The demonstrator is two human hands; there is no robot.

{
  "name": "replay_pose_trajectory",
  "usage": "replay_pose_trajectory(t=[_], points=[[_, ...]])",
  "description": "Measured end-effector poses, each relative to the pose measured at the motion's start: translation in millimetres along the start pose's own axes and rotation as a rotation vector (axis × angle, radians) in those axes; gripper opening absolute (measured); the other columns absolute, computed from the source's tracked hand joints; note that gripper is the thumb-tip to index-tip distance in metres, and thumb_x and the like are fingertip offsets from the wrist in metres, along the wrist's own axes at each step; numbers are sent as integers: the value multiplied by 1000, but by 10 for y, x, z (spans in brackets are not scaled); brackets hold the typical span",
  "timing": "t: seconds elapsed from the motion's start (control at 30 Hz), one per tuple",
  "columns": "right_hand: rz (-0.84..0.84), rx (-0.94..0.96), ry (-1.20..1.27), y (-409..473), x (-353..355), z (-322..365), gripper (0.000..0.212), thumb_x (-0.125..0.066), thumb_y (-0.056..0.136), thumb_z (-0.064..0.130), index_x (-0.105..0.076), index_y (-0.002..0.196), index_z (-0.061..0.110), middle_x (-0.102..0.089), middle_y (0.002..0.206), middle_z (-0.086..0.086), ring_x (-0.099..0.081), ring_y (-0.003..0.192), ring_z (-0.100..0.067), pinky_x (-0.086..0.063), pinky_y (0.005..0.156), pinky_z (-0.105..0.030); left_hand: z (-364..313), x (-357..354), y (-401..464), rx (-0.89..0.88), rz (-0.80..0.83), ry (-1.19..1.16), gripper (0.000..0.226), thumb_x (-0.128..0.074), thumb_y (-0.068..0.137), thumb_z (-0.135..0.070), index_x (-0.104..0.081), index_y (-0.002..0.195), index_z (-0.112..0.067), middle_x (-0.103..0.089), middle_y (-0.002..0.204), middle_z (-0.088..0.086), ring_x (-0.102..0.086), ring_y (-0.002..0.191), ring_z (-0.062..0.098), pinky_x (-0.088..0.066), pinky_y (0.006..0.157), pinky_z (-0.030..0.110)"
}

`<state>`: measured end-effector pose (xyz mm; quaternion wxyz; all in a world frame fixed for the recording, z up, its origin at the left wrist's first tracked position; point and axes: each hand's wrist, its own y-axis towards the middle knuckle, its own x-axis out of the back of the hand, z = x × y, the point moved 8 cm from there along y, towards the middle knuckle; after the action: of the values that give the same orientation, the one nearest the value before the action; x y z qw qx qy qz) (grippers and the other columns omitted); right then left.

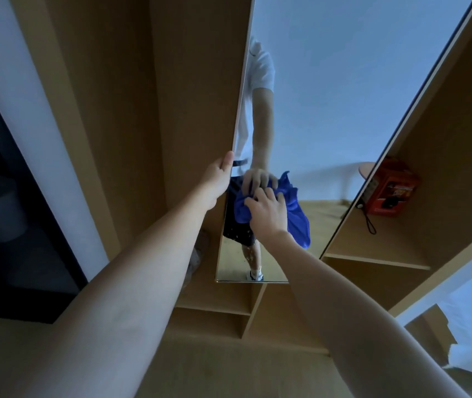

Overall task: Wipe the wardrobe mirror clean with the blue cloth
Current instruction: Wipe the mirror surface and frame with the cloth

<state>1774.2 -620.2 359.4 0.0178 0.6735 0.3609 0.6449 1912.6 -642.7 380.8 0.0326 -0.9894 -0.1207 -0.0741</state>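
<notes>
Head view: mirror [343,96] runs as a tall panel through frame centre, hung on the wardrobe [194,81] door. Left hand [219,179] sits at centre-left, grip closed around the mirror's left edge, thumb on the front, steadying the panel. Right hand [267,211] is just right of it at frame centre, fingers spread and curled into the blue cloth [297,214], pressing it flat on the lower part of the glass; the loose tail of the cloth hangs down to the right.

Judgement: wipe is under way low on the panel; most of the glass above looks not yet covered from this spot.

To do it well:
- keep the left grip firm so the door doesn't swing under pressure
- bunch the hanging tail under the palm
- overlapping passes, edge to edge
- work toward the bottom edge

Red box [389,191] on the shelf, right of the mirror, stays well apart from the stroke.
</notes>
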Motion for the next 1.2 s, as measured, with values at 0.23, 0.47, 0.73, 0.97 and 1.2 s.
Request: replay_pose_trajectory(t=[0.23,0.47,0.73,0.97,1.2], points=[[-442,-209,235,574,1084,-222,32,-64,64,2,-71,91,17,-60,94,-7,-53,95,-36,-42,76,-45,-45,-21,-16,-22,-1,-45,60,-31,98,-64,-60,126,-19,-65,124,15,-61,116,31,-47,104,50],[-382,-27,77,240,554,-53,28,-70,66,5,-70,93,15,-58,95,-10,-53,93,-36,-42,79,-46,-65,-20,-58,-21,3,-4,61,-27,97,-68,-57,126,-24,-63,125,4,-59,113,24,-48,102,48],[-283,-116,156,296,606,-148,31,-70,64,2,-73,90,17,-60,91,-7,-53,90,-34,-43,75,-44,-73,-8,-82,-24,1,6,63,-28,98,-66,-53,137,-24,-58,135,4,-55,122,25,-46,105,48],[-528,-232,216,616,1174,-281,30,-64,66,3,-69,92,16,-60,95,-8,-53,97,-37,-41,77,-44,-34,-28,-63,-18,23,-27,51,-31,99,-63,-60,115,-26,-59,128,19,-56,120,34,-45,104,47],[-13,-162,134,21,102,-80,32,-69,75,7,-73,105,18,-62,107,-6,-52,103,-34,-42,91,-49,-50,19,-53,-41,-18,69,63,-28,100,-63,-46,145,-23,-52,143,6,-51,127,28,-45,106,48]])
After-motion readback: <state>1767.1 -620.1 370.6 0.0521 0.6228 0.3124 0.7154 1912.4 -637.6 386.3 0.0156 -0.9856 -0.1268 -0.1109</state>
